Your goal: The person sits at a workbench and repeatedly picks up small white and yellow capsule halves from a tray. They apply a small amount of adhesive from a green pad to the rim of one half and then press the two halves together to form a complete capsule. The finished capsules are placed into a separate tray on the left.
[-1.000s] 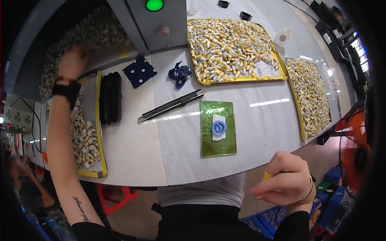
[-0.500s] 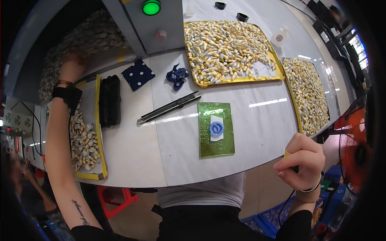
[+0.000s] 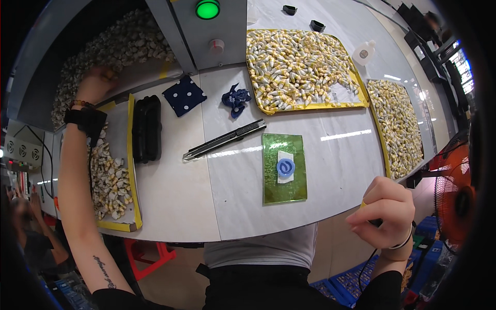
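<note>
My left hand (image 3: 96,84) reaches into the grey cabinet at the left, at the near edge of a heap of whitish pieces (image 3: 132,39). Its fingers are dim and smeared, so whether they hold a piece cannot be seen. Off the table's right front edge, my right hand (image 3: 385,212) is curled closed. A speck of yellow shows at its fingers and something dark in the palm; neither can be made out. Between my hands a green plate (image 3: 284,192) lies flat, with a white square (image 3: 282,179) and a round blue piece (image 3: 285,167) on top.
A snap-off knife (image 3: 225,140), a dotted dark cloth (image 3: 184,96), a crumpled blue cloth (image 3: 236,99) and a black case (image 3: 146,129) lie around. Yellow-edged trays (image 3: 310,109) (image 3: 381,139) (image 3: 133,170) hold many small pieces. A white bottle (image 3: 363,53) stands far right; an orange fan (image 3: 457,196) is beside the table.
The view has shifted slightly, so the table things appear farther right. My left hand has moved slightly within the cabinet by the heap. My right hand stays curled in about the same place.
</note>
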Available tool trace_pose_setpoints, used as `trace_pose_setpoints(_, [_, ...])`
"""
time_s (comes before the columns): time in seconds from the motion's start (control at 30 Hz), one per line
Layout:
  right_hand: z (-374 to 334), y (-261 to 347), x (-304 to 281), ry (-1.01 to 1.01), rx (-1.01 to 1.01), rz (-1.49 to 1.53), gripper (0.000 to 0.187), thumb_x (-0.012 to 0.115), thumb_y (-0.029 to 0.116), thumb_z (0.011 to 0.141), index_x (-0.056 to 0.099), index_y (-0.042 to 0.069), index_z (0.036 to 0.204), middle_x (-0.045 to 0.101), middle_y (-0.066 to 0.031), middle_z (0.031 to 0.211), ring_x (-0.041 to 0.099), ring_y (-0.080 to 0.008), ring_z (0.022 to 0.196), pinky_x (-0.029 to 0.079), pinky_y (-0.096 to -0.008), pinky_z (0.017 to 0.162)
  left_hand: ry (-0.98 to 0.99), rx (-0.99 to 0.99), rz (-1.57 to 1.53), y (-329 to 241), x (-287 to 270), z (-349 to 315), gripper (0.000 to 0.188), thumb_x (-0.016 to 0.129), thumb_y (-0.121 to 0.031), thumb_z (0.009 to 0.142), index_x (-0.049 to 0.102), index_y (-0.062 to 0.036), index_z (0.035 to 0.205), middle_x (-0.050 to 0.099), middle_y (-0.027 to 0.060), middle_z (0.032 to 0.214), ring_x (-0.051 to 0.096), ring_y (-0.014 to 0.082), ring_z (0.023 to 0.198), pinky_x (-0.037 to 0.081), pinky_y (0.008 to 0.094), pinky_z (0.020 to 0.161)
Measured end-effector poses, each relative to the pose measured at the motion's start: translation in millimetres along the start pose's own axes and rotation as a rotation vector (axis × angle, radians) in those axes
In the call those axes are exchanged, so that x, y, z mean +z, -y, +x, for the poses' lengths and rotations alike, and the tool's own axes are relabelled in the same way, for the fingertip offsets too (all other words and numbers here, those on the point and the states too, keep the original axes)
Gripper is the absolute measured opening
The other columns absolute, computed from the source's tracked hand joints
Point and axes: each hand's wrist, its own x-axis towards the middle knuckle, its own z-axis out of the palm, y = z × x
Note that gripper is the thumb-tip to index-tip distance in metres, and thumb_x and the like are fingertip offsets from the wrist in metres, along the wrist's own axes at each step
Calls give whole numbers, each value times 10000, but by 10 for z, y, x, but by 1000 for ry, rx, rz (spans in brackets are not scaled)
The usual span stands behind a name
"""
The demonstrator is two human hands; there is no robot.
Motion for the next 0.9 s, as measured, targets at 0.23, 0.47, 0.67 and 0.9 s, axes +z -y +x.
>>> trace_pose_setpoints(0.23, [87, 11, -101, -53, 11, -112, 232, 752, 7, 555, 693, 80, 768, 551, -33, 652, 515, -151, 549, 387, -262, 476, 58, -27, -101, -161, -309, -171, 352, 726, -271, 700, 644, -35, 948, 642, 79, 858, 589, 182, 735, 470, 295, 669])
trace_pose_setpoints(0.47, [549, -547, -438, -12, 158, -481, 226, 666, 17, 710, 639, 19, 934, 604, -91, 794, 546, -193, 656, 427, -292, 582, 256, 380, -994, -1289, -927, -1353, 191, 657, -97, 790, 647, -10, 960, 637, 73, 892, 592, 126, 746, 476, 232, 672])
trace_pose_setpoints(0.67, [1180, -1249, -213, 77, 137, -481, 242, 616, 30, 761, 635, 9, 1002, 637, -145, 886, 609, -300, 806, 483, -379, 735, 839, 509, -1367, -2023, -923, -2168, 304, 752, 37, 673, 685, 39, 970, 660, 183, 897, 664, 218, 816, 534, 257, 700])
trace_pose_setpoints(0.9, [1165, -1233, -139, 46, 223, -482, 156, 630, 32, 753, 665, -11, 899, 636, -179, 836, 615, -290, 760, 488, -358, 703, 950, 35, -1758, -2084, -494, -2445, 307, 778, -6, 656, 656, 115, 910, 667, 214, 872, 674, 262, 790, 540, 295, 702])
